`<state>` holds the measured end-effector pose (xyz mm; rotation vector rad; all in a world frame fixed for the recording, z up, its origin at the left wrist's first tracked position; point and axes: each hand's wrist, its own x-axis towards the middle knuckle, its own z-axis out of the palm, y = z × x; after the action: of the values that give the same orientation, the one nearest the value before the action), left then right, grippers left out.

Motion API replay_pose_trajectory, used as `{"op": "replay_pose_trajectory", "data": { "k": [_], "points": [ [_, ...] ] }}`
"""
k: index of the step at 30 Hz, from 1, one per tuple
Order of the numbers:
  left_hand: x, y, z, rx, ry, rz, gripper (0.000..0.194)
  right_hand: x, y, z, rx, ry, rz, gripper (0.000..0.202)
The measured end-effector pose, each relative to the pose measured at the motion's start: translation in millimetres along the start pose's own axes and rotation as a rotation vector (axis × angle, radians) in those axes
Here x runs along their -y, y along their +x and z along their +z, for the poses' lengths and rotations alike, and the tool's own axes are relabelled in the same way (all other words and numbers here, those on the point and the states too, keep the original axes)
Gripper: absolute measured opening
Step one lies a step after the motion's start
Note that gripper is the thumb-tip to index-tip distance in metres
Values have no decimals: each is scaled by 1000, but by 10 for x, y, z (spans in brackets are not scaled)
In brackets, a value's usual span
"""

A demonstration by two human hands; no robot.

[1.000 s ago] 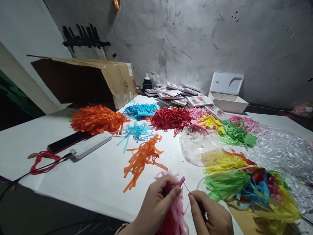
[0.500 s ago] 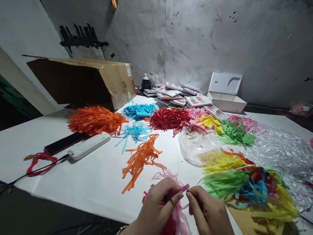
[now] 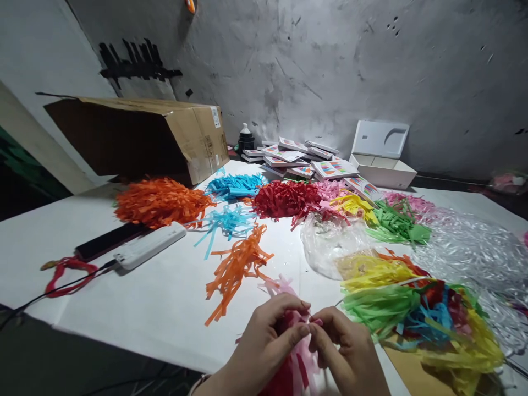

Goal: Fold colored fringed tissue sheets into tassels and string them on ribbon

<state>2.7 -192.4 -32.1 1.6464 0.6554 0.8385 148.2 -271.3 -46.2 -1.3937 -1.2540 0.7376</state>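
Note:
My left hand is closed around a pink and red paper tassel, whose strips hang below the fingers and fan out beyond them. Thumb and forefinger of my right hand pinch the tassel's twisted pink end, and the fingertips of both hands nearly meet there. A thin pale cord runs out behind my right hand; its end is hidden by the fingers. On the right, close to that hand, lies a pile of joined yellow, green, blue and red tassels. A loose orange tassel rests ahead of my left hand.
Behind lie heaps of orange, blue and red tassels, with a clear plastic bag. A cardboard box, stacked flat packs and an open white box stand farther back. A power strip is at left.
My right hand has moved slightly left and up to the tassel's pink end, closing the small gap between the hands. The end is now mostly covered by fingertips.

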Motion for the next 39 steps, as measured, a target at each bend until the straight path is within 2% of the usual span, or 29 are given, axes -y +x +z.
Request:
{"op": "replay_pose_trajectory", "data": {
  "k": [2, 4, 7, 9, 10, 11, 12, 13, 16, 18, 20, 23, 25, 28, 30, 33, 36, 39],
  "points": [
    [-23, 42, 9, -8, -56, -22, 27, 20, 5, 18, 23, -121, -97, 29],
    [-25, 87, -18, -48, -86, -34, 32, 2, 37, -73, 62, -277, -203, 24],
    [8, 148, -150, -252, -152, -91, 31, -125, 104, -450, 61, -564, -332, 20],
    [35, 176, -245, -359, -224, -179, 33, -239, 138, -749, -90, -826, -385, 21],
    [43, 185, -272, -379, -243, -210, 34, -283, 149, -860, -241, -973, -388, 24],
    [46, 190, -277, -379, -238, -213, 34, -306, 156, -922, -364, -1077, -388, 25],
    [45, 192, -259, -364, -211, -188, 34, -307, 161, -926, -429, -1125, -411, 26],
    [38, 192, -221, -346, -173, -141, 33, -284, 164, -871, -429, -1112, -443, 27],
    [7, 179, -50, -248, -79, -8, 30, -134, 179, -465, -206, -820, -564, 36],
    [-10, 167, 25, -172, -74, 5, 32, -40, 204, -186, -132, -635, -566, 24],
    [-17, 153, 27, -104, -85, -36, 31, 10, 232, -39, -100, -516, -520, 19],
    [-18, 132, -44, -35, -68, -115, 29, 29, 252, -43, -136, -413, -434, 17],
    [-22, 118, -69, 4, -24, -119, 23, 40, 250, -77, -149, -354, -411, 18],
    [-36, 100, -40, 55, 75, -68, 10, 70, 251, -48, -69, -292, -420, 24],
    [-38, 92, -18, 77, 109, -52, 7, 81, 263, 1, -33, -282, -422, 24],
    [-5, 82, -45, 128, -30, -91, 14, 75, 275, 28, -82, -301, -400, 17],
    [52, 71, -110, 166, -275, -222, 26, 57, 260, -9, -151, -262, -379, 14],
    [72, 60, -142, 91, -353, -304, 37, 41, 223, -43, -217, -234, -361, 14]
  ]
}}
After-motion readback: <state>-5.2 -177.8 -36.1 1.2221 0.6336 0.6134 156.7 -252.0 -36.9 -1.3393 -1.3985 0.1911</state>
